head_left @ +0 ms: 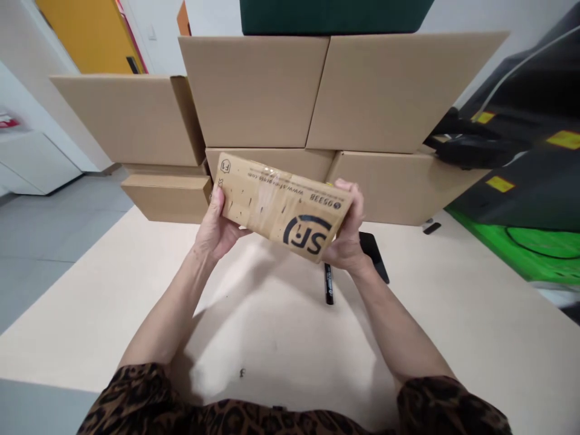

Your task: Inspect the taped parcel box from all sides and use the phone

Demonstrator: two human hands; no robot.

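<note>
A small cardboard box (267, 202) with dark SF lettering and a strip of clear tape is held up above the table, tilted down to the right. My left hand (217, 229) grips its left end, with the thumb on the printed face. Around the right end, my right hand (347, 232) is wrapped, its fingers over the upper corner. Below the box, near my right wrist, a black marker pen (328, 284) lies on the table. A flat black object like a phone (374, 257) lies just right of that wrist, partly hidden by it.
Large cardboard boxes (258, 90) are stacked along the table's (281, 338) back edge, with smaller ones (167, 196) at the left. A dark green bin (335, 15) sits on top. Black equipment (521, 121) stands at the right beside a green surface (525, 248). A small black item (432, 228) lies at the back right.
</note>
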